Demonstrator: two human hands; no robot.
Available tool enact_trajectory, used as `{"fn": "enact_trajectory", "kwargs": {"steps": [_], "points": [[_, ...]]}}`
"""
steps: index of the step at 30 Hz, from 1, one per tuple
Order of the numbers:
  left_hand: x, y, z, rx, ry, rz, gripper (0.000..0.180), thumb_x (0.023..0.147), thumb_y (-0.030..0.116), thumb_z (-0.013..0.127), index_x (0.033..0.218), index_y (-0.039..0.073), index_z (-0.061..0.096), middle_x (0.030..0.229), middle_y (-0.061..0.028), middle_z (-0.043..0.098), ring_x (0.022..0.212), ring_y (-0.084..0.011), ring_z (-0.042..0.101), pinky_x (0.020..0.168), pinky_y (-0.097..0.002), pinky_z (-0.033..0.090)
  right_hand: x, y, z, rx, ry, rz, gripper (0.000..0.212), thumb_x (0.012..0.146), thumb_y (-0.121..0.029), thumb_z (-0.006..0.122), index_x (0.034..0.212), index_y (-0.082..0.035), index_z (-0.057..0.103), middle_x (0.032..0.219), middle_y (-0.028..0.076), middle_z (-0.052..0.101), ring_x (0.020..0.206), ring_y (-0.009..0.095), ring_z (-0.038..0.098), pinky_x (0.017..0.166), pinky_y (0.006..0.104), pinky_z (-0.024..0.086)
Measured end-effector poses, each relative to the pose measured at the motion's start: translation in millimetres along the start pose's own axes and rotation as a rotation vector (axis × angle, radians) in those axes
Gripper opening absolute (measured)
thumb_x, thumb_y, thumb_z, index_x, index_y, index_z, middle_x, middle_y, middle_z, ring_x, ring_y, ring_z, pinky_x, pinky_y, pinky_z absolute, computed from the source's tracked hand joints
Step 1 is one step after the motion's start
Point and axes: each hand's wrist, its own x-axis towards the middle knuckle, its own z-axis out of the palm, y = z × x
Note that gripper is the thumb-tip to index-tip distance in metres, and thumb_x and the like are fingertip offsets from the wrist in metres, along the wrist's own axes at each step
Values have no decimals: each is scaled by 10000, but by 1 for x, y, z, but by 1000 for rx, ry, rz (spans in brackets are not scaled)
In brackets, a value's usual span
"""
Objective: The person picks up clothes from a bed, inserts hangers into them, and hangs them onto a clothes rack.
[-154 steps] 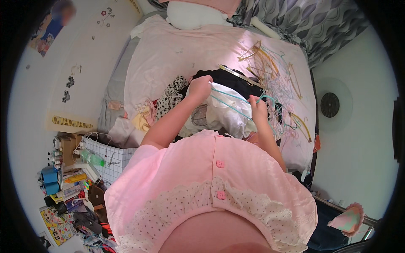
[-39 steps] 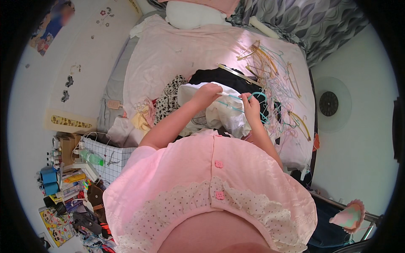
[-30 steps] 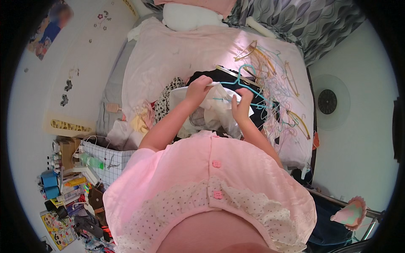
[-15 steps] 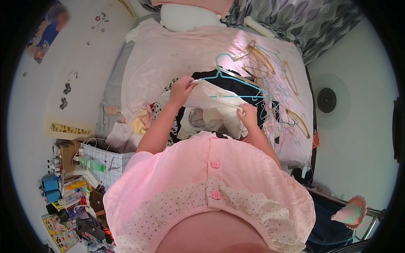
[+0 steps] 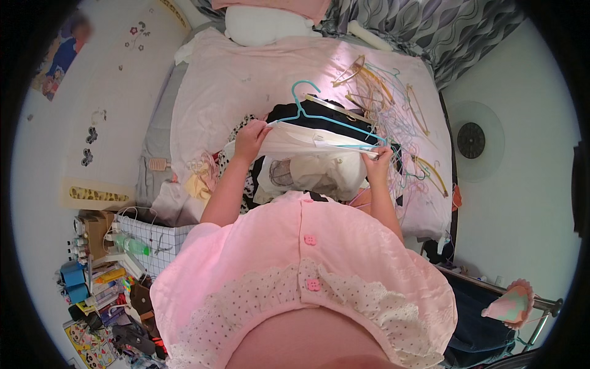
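Note:
A white garment is stretched between my two hands above the bed, with a turquoise hanger partly inside its opening. The hanger's hook points away from me. My left hand pinches the garment's left upper corner, where the left hanger arm runs into the cloth. My right hand is closed on the right edge of the opening, close to the right hanger end. Part of the hanger's lower bar shows at the opening. Beneath lie black clothing and a cream-white cloth heap.
Several loose hangers lie tangled on the right of the pink-sheeted bed. Crumpled yellow and pink cloth and a hairbrush are at the left. A checked basket stands near left, beside cluttered small items.
My right hand has moved right and slightly up, drawing the garment's opening wider and tauter. The hanger's right arm now sits nearer that corner. My left hand keeps its pinch.

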Motion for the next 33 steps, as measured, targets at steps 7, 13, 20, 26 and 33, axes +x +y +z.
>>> {"fn": "enact_trajectory", "kwargs": {"steps": [7,13,20,26,33], "points": [[-8,-3,0,-55,-18,-48,152,807,185,554,813,33,554,730,-114,513,672,-290,505,584,-349,401,16,-9,-1,117,-175,215,613,648,22,680,1180,-7,376,674,7,488,608,73,460,569,197,380],[2,7,0,33,-22,20,162,808,212,537,834,53,551,747,-103,539,673,-297,541,566,-367,427,19,-30,4,62,-176,179,442,686,-3,644,1093,-35,474,643,3,504,605,70,471,576,200,385],[16,33,-6,169,-173,106,189,821,240,519,757,63,495,683,-105,522,651,-306,538,546,-399,419,27,-38,0,-46,-309,-40,454,699,21,613,1122,-60,470,689,3,484,616,77,455,536,192,350],[19,25,-4,90,-233,132,251,833,247,507,713,34,449,632,-135,481,617,-328,510,526,-412,386,41,-22,-28,-277,-245,-184,590,608,-122,743,1125,-54,467,804,88,548,783,266,499,743,386,381],[-1,12,23,97,-395,136,227,842,253,489,748,49,455,663,-138,504,652,-327,528,549,-406,407,46,-49,-24,-268,-469,-292,342,648,-56,665,952,-20,514,824,136,521,800,302,498,717,363,407]]}}
